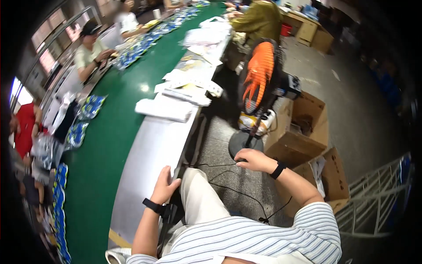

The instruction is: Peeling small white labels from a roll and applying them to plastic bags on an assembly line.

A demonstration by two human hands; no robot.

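Fan [259,79] on a pole is standing on the floor beside the surface [149,149], looking top-heavy; its round base [244,145] seems the steadiest grip. Right hand [255,159] is resting open-fingered just below that base; left hand [165,187] is lying flat on the surface edge.

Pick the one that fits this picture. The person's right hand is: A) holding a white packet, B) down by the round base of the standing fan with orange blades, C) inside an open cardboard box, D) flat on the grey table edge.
B: the right hand reaches down to the round base of the fan on the floor, while the left hand rests on the table edge.
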